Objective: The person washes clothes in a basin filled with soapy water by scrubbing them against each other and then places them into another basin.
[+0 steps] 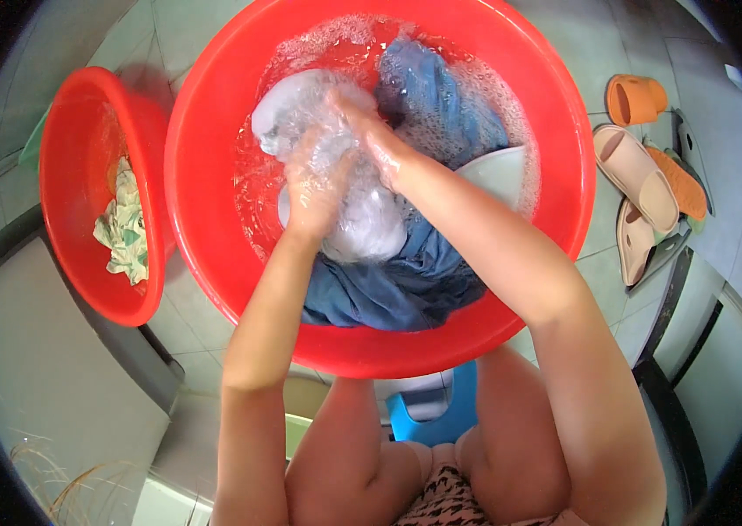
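A large red tub [555,167] of soapy water stands in front of me. Both my hands are in it, close together on a wet white cloth [369,230]; its exact kind cannot be made out. My left hand [316,188] grips the cloth's left side, fingers bent and wet. Across from it, my right hand [369,136] presses into the bunched cloth, its fingertips partly hidden and blurred. Dark blue fabric [401,285] lies at the tub's near side. Behind my right hand is a lighter blue garment [441,101], next to a smooth pale piece [500,174].
To the left, a smaller red tub [156,175] holds a green-and-cream patterned cloth [128,228]. Several slippers lie on the tiled floor at right, among them an orange slipper [635,99] and a beige slipper [638,175]. A blue plastic stool [436,425] shows between my legs.
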The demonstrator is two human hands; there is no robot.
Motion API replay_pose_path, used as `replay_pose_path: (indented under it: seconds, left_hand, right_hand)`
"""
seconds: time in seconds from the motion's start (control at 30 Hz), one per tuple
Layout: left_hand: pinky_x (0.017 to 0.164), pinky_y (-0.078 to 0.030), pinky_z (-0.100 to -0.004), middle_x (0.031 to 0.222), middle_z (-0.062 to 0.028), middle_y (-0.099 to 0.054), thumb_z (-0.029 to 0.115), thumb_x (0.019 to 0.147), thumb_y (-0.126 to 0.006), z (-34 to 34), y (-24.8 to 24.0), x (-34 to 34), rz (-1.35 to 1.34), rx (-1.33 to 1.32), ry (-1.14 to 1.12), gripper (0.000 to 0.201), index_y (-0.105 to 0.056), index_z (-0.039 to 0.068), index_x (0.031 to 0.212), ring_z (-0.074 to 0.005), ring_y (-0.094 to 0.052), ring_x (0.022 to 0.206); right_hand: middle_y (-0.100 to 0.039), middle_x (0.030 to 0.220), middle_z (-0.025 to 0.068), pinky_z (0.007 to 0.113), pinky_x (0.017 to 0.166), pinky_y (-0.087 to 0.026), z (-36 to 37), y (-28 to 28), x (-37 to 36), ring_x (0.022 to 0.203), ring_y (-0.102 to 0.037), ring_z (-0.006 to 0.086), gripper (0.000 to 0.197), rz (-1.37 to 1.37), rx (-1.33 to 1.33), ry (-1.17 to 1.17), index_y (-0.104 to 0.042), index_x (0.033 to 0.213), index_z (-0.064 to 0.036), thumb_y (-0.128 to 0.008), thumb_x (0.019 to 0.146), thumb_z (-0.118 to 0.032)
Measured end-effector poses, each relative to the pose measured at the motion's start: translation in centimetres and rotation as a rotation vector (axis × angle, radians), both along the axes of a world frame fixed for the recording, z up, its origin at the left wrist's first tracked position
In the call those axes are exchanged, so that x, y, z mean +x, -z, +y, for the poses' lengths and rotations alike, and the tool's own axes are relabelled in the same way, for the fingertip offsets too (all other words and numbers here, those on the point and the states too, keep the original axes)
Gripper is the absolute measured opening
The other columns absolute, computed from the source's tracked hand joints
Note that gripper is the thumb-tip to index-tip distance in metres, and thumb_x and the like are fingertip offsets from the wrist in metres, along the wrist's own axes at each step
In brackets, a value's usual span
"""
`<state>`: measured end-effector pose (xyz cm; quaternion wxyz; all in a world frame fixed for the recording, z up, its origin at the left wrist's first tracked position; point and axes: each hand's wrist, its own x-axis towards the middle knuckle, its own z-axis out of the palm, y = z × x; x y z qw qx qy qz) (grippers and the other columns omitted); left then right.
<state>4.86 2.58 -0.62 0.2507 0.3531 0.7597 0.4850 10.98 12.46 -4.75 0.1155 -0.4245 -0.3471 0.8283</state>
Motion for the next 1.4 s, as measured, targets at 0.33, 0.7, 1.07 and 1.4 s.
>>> replay_pose_path:
  seconds: [0.33, 0.7, 1.07, 1.4]
  left_hand:
    - [0.065, -0.049, -0.0328, 0.072, -0.0160, -0.064, 0.015, 0.091, -0.060, 0.8, -5.2, 0.1, 0.233, -0.188, -0.031, 0.017, -0.063, -0.002, 0.093, -0.0168, -0.062, 0.070]
    - [0.109, -0.023, -0.0548, 0.143, -0.0294, -0.032, 0.029, 0.085, -0.062, -3.0, 0.5, -2.6, 0.642, -0.404, 0.253, 0.051, -0.052, 0.017, 0.133, -0.0444, -0.031, 0.132]
    - [0.108, -0.032, -0.0452, 0.142, -0.0263, -0.034, 0.034, 0.082, -0.063, -2.1, 6.3, -3.5, 0.507, -0.469, -0.076, 0.058, -0.049, 0.011, 0.133, -0.0404, -0.036, 0.130]
    - [0.082, -0.050, -0.0399, 0.100, -0.0192, -0.067, 0.030, 0.080, -0.067, 0.4, -2.4, 2.4, 0.106, -0.017, 0.042, 0.039, -0.064, 0.000, 0.105, -0.0317, -0.065, 0.092]
  right_hand:
    - [-0.061, 0.084, 0.0060, 0.034, 0.071, -0.048, -1.8, -6.7, -0.4, 0.078, -0.058, 0.0164, 0.027, 0.013, -0.122, 0.230, -0.060, 0.097, 0.0001, -0.049, 0.094, -0.024]
    - [-0.051, 0.126, 0.0187, 0.047, 0.091, -0.043, 0.6, -6.0, 4.3, 0.114, -0.050, 0.0360, 0.060, -0.505, 1.636, -0.495, -0.050, 0.129, -0.0104, -0.065, 0.081, -0.043]
    - [-0.051, 0.129, 0.0200, 0.044, 0.097, -0.041, 0.0, -0.7, 2.4, 0.121, -0.047, 0.0367, 0.063, -0.447, 1.316, -0.421, -0.046, 0.134, -0.0078, -0.067, 0.081, -0.035]
    - [-0.064, 0.090, 0.0037, 0.032, 0.074, -0.048, 0.3, -2.0, 0.9, 0.084, -0.060, 0.0144, 0.022, 0.230, -0.162, 0.159, -0.062, 0.101, -0.0079, -0.057, 0.093, -0.028]
